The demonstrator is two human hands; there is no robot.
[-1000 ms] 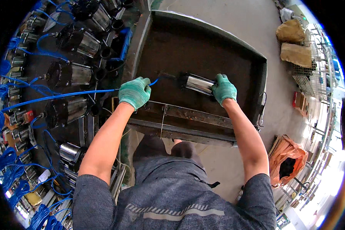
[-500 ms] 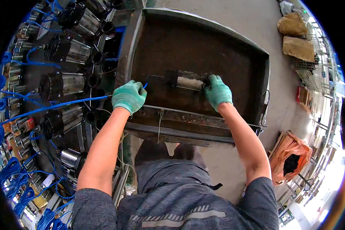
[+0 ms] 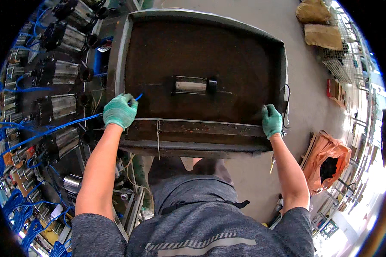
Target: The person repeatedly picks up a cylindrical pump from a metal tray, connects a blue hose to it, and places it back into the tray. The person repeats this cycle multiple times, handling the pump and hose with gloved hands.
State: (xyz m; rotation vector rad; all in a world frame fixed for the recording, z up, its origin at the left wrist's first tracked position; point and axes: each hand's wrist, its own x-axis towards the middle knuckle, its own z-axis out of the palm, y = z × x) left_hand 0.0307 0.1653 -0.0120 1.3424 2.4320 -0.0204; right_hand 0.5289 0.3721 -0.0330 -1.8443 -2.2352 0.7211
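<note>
My left hand [image 3: 120,112], in a green knit glove, is closed around a blue cable [image 3: 79,121] at the left rim of a large dark metal trough [image 3: 201,147]. A short cable end pokes out beyond the fingers. In the middle of the trough lies a silver cylinder with black ends, like a pump or motor body [image 3: 191,85], on its side and touched by neither hand. My right hand [image 3: 272,121], gloved alike, is over the trough's right front corner, slightly smeared. Its fingers are loosely bent and a little apart, with nothing seen in them.
On the left stand rows of similar silver and black units [image 3: 64,72] with blue cable coils [image 3: 19,214]. A thin rod [image 3: 158,139] crosses the trough's front ledge. To the right are an orange sack [image 3: 326,160], brown bags [image 3: 324,37] and a wire cage [image 3: 336,68].
My right hand has let go of the cylinder's right end and moved right and nearer to the trough's corner. My left hand still grips the blue cable. The view has shifted slightly.
</note>
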